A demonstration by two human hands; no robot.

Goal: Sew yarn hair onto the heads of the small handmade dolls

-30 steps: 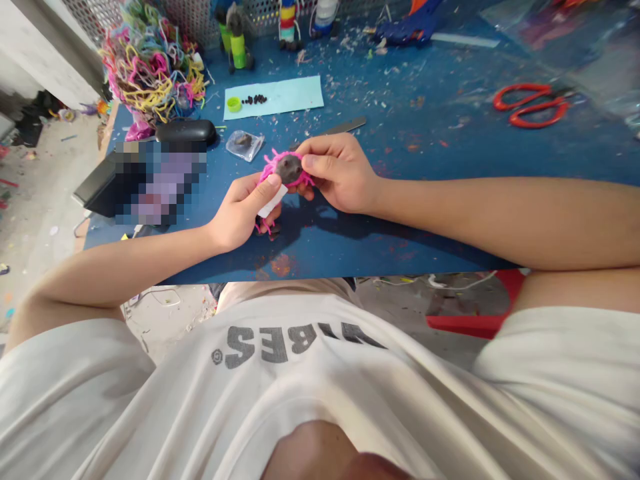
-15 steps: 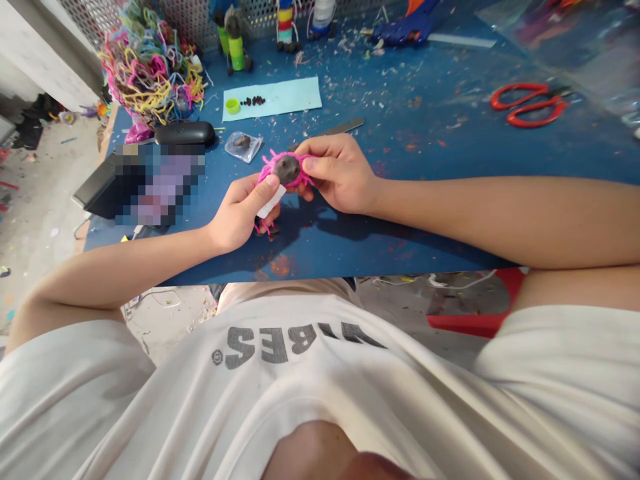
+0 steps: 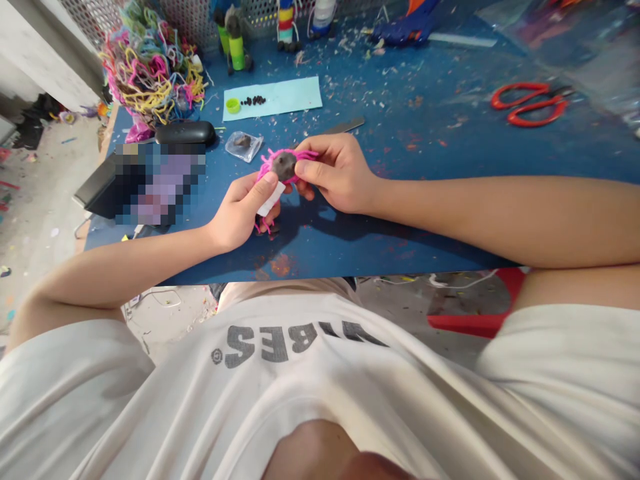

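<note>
A small doll (image 3: 284, 166) with a grey head, pink yarn strands around it and a white body is held between both hands above the blue table's front part. My left hand (image 3: 246, 208) is closed around the white body, its thumb just under the head. The fingers of my right hand (image 3: 336, 172) pinch at the right side of the head, where pink strands stick out past the fingertips. Below my left hand, pink strands and dark bits of the doll hang down. My right fingertips hide part of the head.
Behind the hands lie a small clear bag (image 3: 243, 145), a light-blue strip (image 3: 295, 97) with black beads, and a metal blade (image 3: 350, 125). Red scissors (image 3: 535, 104) rest at right, a blue glue gun (image 3: 407, 28) at the back. Tangled yarn (image 3: 150, 67) and a black case (image 3: 185, 134) stand left.
The doll's head has turned slightly and shifted a little left. My right thumb has moved slightly left with it, and pink strands now show above my right thumb.
</note>
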